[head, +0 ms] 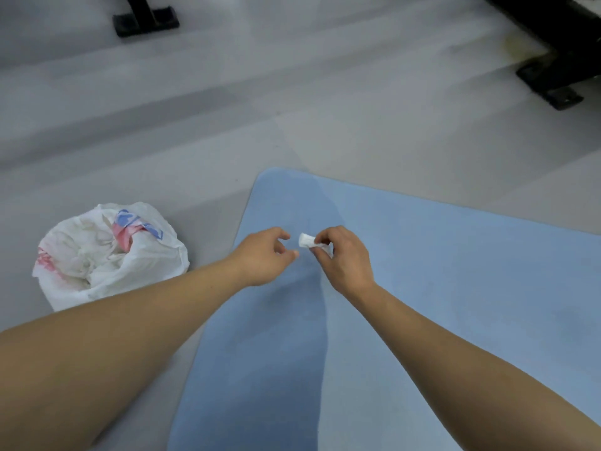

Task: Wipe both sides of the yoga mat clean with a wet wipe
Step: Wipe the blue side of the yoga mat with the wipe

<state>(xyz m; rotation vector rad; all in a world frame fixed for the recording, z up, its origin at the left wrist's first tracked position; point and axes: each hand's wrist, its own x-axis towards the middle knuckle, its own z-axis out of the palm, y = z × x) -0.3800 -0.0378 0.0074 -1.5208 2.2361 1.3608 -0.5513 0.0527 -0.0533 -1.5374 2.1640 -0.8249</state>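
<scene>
While the light blue yoga mat (422, 288) lies flat on the grey floor (227, 109), both hands hover over its near-left part. The right hand (344, 258) pinches a small folded wet wipe (306, 240) in its curled fingers (320, 239). The left hand (263, 255) sits just beside the wipe, fingers loosely curled and apart, holding nothing. Left of the mat rests a crumpled white plastic bag (110, 255) with red and blue print too creased to read. Black equipment feet (146, 22) stand further off.
</scene>
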